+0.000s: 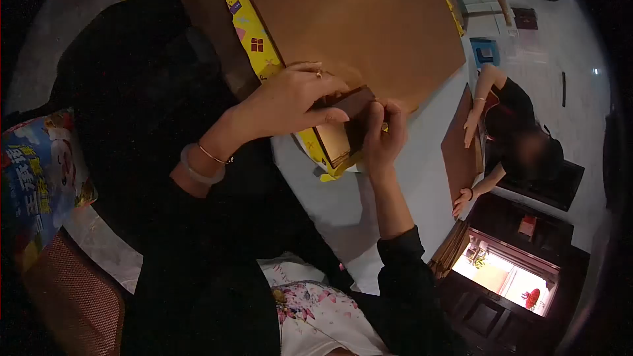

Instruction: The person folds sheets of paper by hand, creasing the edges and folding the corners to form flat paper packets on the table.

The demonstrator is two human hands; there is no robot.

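Observation:
A large brown cardboard sheet (369,20) lies on a stack, with yellow patterned wrapping paper (247,23) along its edges. Over the near corner of the stack, a small dark brown flat piece (355,101) is raised between my hands. I cannot tell whether it is a separate piece or a folded corner of the sheet. My left hand (293,99), with bangles at the wrist, grips it between thumb and fingers. At its other edge, the fingers of my right hand (386,133) are pinched together. Below them shows the layered edge of the stack (335,144).
The stack rests on a pale table (356,217). Across it, another person (517,115) has both hands on a brown board (455,148). A colourful printed bag (46,178) and a woven chair back (76,290) are at the left. A blue object (486,51) lies farther off.

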